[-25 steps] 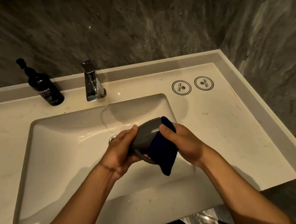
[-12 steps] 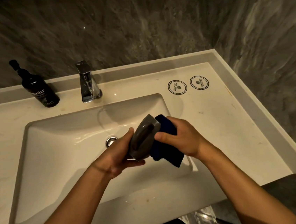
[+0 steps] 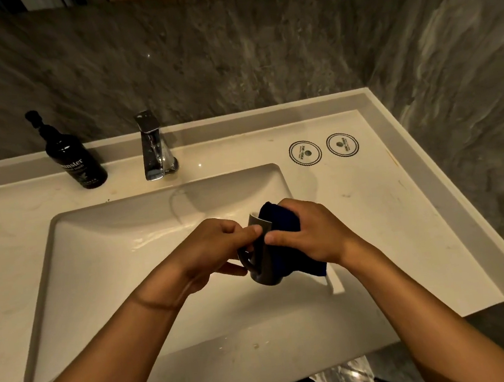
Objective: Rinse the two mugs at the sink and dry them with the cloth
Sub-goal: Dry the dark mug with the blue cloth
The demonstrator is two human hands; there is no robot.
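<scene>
Hands meet over the right part of a pale sink (image 3: 75, 271), drying a mug. The left hand (image 3: 216, 250) curls its fingers round the handle side of a grey mug (image 3: 263, 264), thumb and forefinger pinching near the rim. The right hand (image 3: 308, 237) wraps a dark blue cloth (image 3: 281, 218) against the mug's far side, fingers curled over the fabric and thumb pressing the mug wall close to the left thumb. The mug sits between the two palms, held in the air above the basin, touching nothing else. It stands roughly upright, leaning slightly, rim by the fingertips and base below the knuckles. It is matte grey outside with a paler lining at the rim, and its looped handle pokes out beneath the left fingers. Whether it is wet cannot be seen. A tail of cloth hangs past the right wrist. The likely trouble is a slip: a damp, smooth mug pinched lightly could twist free while the cloth rubs and drop into the hard basin, chipping it. The hanging cloth could also dip into any water left below. Beyond the fingertips stand a tap (image 3: 154, 145) and a dark pump bottle (image 3: 75, 159). Only one mug is visible.
</scene>
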